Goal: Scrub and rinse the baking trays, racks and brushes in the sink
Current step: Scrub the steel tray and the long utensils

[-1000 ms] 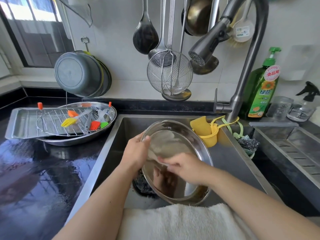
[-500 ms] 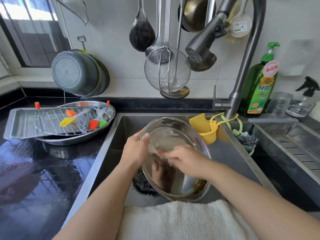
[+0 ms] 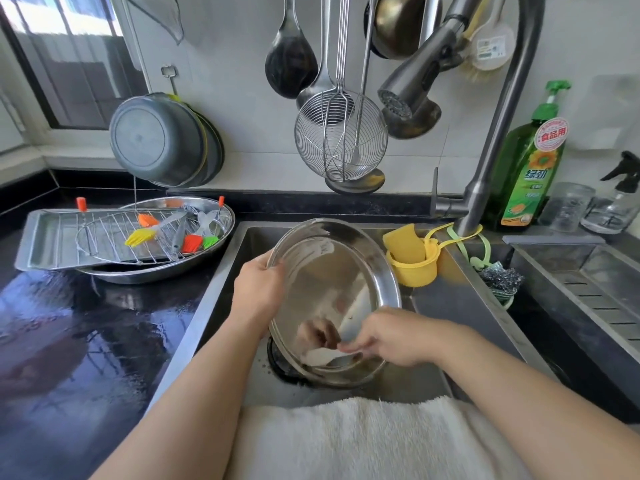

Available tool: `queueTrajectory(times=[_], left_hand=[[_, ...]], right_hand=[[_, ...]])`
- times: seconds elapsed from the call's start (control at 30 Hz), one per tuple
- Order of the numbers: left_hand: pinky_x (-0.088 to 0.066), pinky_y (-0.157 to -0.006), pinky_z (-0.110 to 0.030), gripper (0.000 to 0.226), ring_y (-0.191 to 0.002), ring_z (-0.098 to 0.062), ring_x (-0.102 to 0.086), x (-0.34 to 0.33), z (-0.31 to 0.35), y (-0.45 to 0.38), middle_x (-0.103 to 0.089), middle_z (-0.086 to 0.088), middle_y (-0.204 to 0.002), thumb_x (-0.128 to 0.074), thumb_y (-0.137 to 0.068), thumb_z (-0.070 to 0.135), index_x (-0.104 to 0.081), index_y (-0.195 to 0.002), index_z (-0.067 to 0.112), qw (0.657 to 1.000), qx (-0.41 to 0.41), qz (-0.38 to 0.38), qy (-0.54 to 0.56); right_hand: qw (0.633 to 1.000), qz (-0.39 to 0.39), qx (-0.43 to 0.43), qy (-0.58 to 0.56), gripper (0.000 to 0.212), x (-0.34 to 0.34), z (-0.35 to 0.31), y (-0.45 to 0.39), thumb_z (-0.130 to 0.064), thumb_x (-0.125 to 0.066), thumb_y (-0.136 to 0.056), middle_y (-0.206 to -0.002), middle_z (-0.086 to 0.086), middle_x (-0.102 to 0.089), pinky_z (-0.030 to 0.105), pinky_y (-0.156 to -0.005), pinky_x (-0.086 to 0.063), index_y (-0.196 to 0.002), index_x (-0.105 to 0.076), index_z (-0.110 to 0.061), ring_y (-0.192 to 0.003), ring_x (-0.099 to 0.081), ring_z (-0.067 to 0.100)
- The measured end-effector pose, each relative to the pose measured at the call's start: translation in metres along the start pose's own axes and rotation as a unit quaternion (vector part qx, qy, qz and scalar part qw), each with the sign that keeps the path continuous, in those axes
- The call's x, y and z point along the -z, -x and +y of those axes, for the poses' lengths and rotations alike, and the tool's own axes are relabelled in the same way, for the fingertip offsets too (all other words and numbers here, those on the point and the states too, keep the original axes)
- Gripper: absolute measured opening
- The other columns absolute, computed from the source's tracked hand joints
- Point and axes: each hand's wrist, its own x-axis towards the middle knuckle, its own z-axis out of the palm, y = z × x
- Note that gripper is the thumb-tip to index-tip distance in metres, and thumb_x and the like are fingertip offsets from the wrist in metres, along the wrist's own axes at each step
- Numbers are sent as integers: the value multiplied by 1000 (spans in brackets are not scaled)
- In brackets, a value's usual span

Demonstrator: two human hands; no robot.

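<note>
An oval steel tray point(image 3: 332, 268) stands tilted in the sink point(image 3: 436, 306). My left hand point(image 3: 258, 285) grips its upper left rim. My right hand point(image 3: 388, 336) pinches a pale cloth point(image 3: 320, 356) against the tray's lower inside. On the counter at the left lie a rectangular baking tray point(image 3: 41, 237) and another oval tray point(image 3: 227, 216), stacked, with a wire rack point(image 3: 104, 237) and several coloured silicone brushes point(image 3: 138, 237) on top.
The faucet point(image 3: 491, 133) arches over the sink, its spray head point(image 3: 408, 88) above the tray. A yellow sponge holder point(image 3: 414, 268) and steel scourer point(image 3: 502, 277) hang at the sink's right. Green detergent bottle point(image 3: 530, 168), hanging ladles and skimmer point(image 3: 341, 136) behind. White towel point(image 3: 346, 441) on the near edge.
My right hand has slid with the cloth from the tray's middle down to its lower part. My left hand keeps its hold on the rim.
</note>
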Motion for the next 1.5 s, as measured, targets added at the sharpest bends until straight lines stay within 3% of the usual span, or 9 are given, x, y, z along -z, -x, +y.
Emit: queueTrajectory(times=[0.2, 0.43, 0.73, 0.87, 1.0, 1.13, 1.27, 1.4, 1.5], left_hand=[[-53, -70, -41, 27, -72, -27, -66, -7, 1, 4, -74, -3, -75, -56, -100, 22, -79, -86, 24, 999, 24, -24, 14], [-44, -62, -34, 25, -60, -19, -55, 2, 4, -3, -65, 8, -62, -54, -88, 29, -74, -75, 34, 999, 31, 30, -24], [-54, -67, -34, 22, -73, -20, -68, -6, -3, -1, -74, 3, -75, -57, -101, 21, -77, -93, 23, 999, 26, 21, -11], [-52, -62, -31, 22, -65, -15, -64, -7, -1, 0, -73, 6, -73, -56, -102, 24, -78, -103, 26, 999, 18, 30, -1], [-49, -64, -32, 22, -62, -15, -61, -6, -1, 0, -70, 8, -69, -56, -99, 29, -78, -100, 31, 999, 9, 41, -9], [-49, -64, -31, 24, -62, -13, -59, -6, 0, 1, -68, 12, -65, -56, -100, 27, -78, -93, 29, 999, 9, 42, 4], [-53, -71, -36, 22, -72, -19, -68, -2, 0, 1, -74, 8, -75, -57, -101, 28, -78, -94, 29, 998, 9, 59, 5], [-40, -59, -30, 29, -58, -14, -51, 0, 0, 3, -56, 15, -53, -54, -102, 23, -68, -76, 22, 997, 19, 75, 17], [-42, -62, -31, 29, -62, -17, -53, 2, 1, 4, -59, 12, -58, -55, -100, 24, -73, -78, 26, 995, 27, 88, 24]], right_hand=[[973, 226, 38, -34, 37, 14, -13, -28, -31, -55, -104, -83, -7, -47, 35, -73, -42, -131, -58, -57, -83, -50, 15], [999, 22, -13, 20, 34, 5, 1, 2, -32, -62, -101, -74, -23, -52, 22, -70, -43, -118, -63, -61, -78, -51, 1], [974, 219, 20, -63, 38, 7, -9, -22, -26, -55, -104, -85, -7, -48, 23, -63, -35, -136, -59, -47, -79, -49, 14], [937, 316, -138, -58, 36, 18, 15, -19, -27, -53, -105, -90, -13, -55, 21, -53, -32, -135, -61, -44, -65, -46, 2], [981, 184, 16, -65, 36, 0, -7, -8, -33, -54, -104, -76, -13, -54, 32, -59, -48, -134, -58, -54, -66, -56, 15], [939, 311, -137, -58, 37, 19, 16, -19, -33, -51, -105, -94, -11, -59, 32, -63, -50, -136, -56, -53, -73, -56, 12], [981, 187, 14, -57, 39, -1, -16, -6, -36, -51, -105, -85, -13, -52, 25, -63, -43, -137, -51, -58, -74, -53, 8], [944, 300, -132, -46, 39, 15, 11, -19, -34, -49, -105, -93, -12, -58, 32, -64, -48, -136, -52, -57, -80, -60, 16], [981, 183, -16, -64, 39, -1, -8, -11, -38, -49, -106, -89, -11, -54, 35, -65, -47, -135, -48, -63, -81, -60, 18]])
